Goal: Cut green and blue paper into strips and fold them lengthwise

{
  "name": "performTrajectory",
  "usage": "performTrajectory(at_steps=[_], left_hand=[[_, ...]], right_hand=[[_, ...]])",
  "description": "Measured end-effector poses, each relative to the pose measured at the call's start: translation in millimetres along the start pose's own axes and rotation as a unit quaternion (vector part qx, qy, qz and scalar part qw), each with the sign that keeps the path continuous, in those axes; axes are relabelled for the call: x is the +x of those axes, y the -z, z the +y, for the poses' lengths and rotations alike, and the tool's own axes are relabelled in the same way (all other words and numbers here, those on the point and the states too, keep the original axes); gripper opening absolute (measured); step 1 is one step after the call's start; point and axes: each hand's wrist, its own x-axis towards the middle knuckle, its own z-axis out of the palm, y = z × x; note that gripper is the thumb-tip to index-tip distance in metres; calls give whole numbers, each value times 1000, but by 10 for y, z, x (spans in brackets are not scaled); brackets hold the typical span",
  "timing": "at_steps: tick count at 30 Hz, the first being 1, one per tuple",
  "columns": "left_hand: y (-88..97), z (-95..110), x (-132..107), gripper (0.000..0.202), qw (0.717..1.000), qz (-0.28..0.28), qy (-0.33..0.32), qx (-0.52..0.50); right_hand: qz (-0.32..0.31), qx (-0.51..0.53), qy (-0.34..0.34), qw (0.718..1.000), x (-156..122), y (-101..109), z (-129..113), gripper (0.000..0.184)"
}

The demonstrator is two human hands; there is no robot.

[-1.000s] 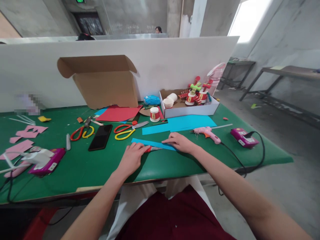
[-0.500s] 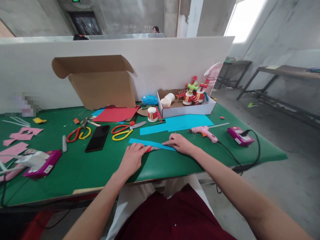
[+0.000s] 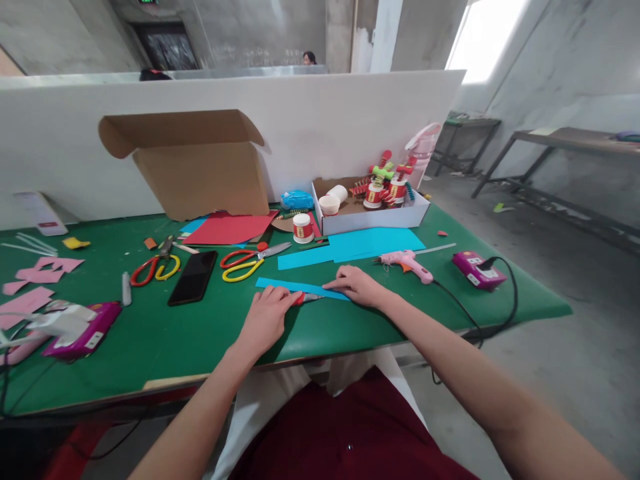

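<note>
A narrow blue paper strip [image 3: 280, 285] lies slantwise on the green table near its front edge. My left hand [image 3: 265, 319] is closed around a red-handled tool [image 3: 311, 297] with a thin grey tip, which looks like a craft knife; most of the handle is hidden under the fingers. The tip points right, along the strip's near edge. On the strip's right part my right hand [image 3: 356, 285] presses down with its fingertips, the other fingers curled. Just beyond lie larger blue paper sheets [image 3: 377, 243].
Scissors [image 3: 253, 261], a black phone [image 3: 193, 278] and pliers [image 3: 163, 257] lie to the left. A pink glue gun [image 3: 407, 262] and a purple power block [image 3: 477, 270] are on the right. A paper cup [image 3: 303, 229] and a white box [image 3: 375, 219] of spring toys stand behind.
The view has shifted very slightly. Both hands, the tool and the strip keep nearly the same places.
</note>
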Motion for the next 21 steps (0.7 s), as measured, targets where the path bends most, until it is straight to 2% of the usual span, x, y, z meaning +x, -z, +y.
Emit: performTrajectory(at_steps=[21], left_hand=[[-16,134,40,48,1000,4,-11,-10]], right_hand=[[11,6,3,1000,-6,-2,-11,31]])
